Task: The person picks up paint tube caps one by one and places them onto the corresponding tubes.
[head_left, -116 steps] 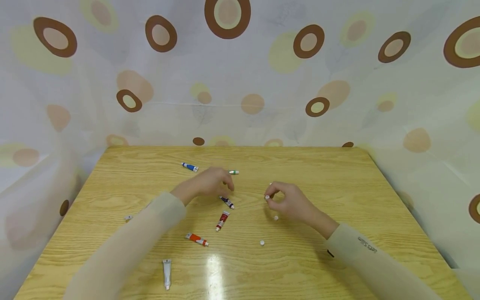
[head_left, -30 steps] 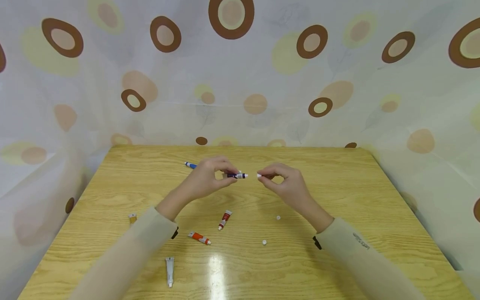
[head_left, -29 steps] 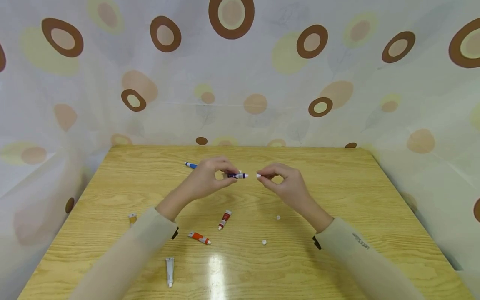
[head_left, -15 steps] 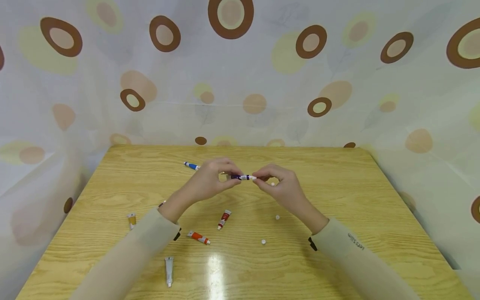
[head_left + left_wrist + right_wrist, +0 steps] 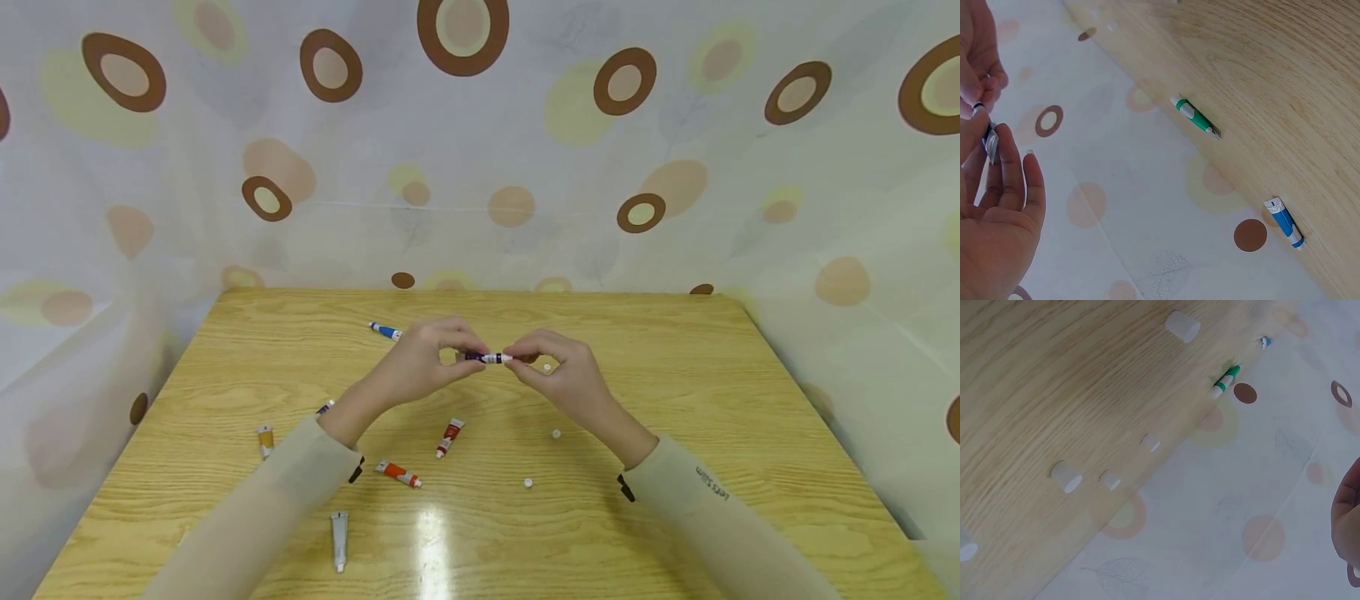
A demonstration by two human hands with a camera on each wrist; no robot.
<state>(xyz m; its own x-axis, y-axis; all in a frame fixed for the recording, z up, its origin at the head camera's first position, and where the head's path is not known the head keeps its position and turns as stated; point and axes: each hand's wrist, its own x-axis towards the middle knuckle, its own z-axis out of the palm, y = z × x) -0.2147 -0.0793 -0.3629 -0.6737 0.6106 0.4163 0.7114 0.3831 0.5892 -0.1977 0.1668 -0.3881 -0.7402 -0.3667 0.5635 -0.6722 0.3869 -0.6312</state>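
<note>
My left hand (image 5: 423, 360) holds a small dark purple paint tube (image 5: 491, 358) level above the table, its nozzle end toward the right. Thumb and fingers of my right hand (image 5: 566, 367) pinch the white cap at that end; the cap is mostly covered by the fingertips, and cap and tube meet. In the left wrist view the crimped tail of the tube (image 5: 990, 145) shows beyond the left fingers. Only part of the right hand (image 5: 1347, 515) appears at the edge of the right wrist view.
Red (image 5: 450, 437), orange (image 5: 398, 473), silver (image 5: 340, 542), ochre (image 5: 266, 442) and blue (image 5: 386, 331) tubes lie about the wooden table. A green tube (image 5: 1194, 116) lies at the back. Loose white caps (image 5: 556, 434) sit to the right. Patterned cloth surrounds the table.
The left hand picked up the dark purple tube from the table. The right hand brought the white cap leftward against the tube's end. Over the last half second the hands barely moved.
</note>
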